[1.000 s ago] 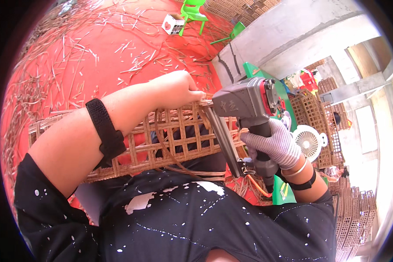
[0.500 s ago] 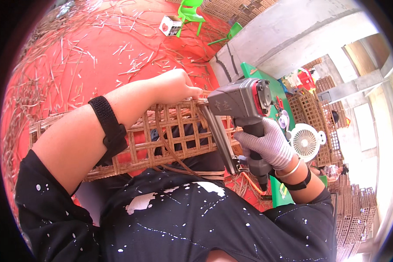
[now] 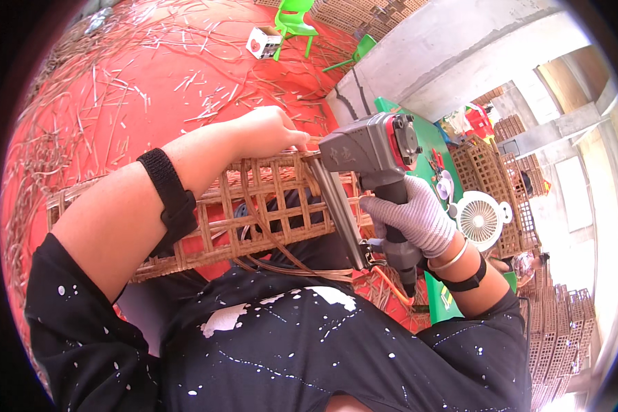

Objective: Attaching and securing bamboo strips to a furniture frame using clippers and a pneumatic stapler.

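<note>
A long woven basket (image 3: 281, 230) with an open lattice of brown strips lies across my lap. My left hand (image 3: 269, 132) is closed, its fingers pinching the basket's far rim near the right end; the fingertips are partly hidden. In a white glove, my right hand (image 3: 419, 216) wraps round the handle of a grey and black air stapler (image 3: 360, 147). The stapler's nose is at the rim beside my left fingertips; whether it touches is hard to tell. Its magazine slants down over the basket's end. Loose brown strips (image 3: 271, 240) hang over the lattice.
An orange hose (image 3: 395, 288) runs below the stapler. To the right stand a green table (image 3: 429, 141), a white fan (image 3: 478, 221) and stacked woven baskets (image 3: 563, 336). Strip scraps litter the red floor (image 3: 165, 75). A green chair (image 3: 294, 24) and small box (image 3: 262, 42) are far off.
My right hand and the stapler have shifted slightly left, bringing the stapler's nose closer to my left fingers. My left hand keeps its grip on the rim, moved only a little.
</note>
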The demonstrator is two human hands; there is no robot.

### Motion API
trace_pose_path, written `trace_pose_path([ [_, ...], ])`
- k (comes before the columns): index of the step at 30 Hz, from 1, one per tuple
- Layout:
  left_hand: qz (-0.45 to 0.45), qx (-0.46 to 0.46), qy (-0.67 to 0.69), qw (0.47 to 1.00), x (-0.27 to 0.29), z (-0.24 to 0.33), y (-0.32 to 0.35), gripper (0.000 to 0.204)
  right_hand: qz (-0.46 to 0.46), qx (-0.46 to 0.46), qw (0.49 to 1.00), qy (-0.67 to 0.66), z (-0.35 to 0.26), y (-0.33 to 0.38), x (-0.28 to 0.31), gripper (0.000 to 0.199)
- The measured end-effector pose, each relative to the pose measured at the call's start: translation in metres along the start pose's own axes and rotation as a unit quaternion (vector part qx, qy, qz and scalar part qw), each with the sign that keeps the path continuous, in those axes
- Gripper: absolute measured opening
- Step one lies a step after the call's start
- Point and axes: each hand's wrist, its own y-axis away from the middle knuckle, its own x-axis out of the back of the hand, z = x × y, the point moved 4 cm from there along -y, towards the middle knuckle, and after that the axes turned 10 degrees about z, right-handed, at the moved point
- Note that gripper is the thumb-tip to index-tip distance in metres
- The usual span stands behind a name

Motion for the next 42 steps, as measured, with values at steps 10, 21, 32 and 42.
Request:
trace_pose_path([
  [10,-0.003,0.027,0.004,1.0,0.001,-0.004,0.001,0.033,-0.007,-0.005,1.0,0.0,-0.001,-0.003,-0.001,0.017],
  [21,0.059,0.056,0.029,0.996,0.006,-0.017,0.006,0.038,-0.039,-0.009,0.997,-0.065,0.005,0.002,0.001,0.017],
  [32,0.305,0.205,0.19,0.91,0.041,0.067,0.248,0.013,0.058,0.03,0.984,-0.167,0.054,0.026,0.028,0.026],
  [42,0.403,0.206,-0.034,0.891,-0.03,0.017,0.376,0.025,0.004,0.029,0.974,-0.225,0.051,0.011,0.002,0.019],
])
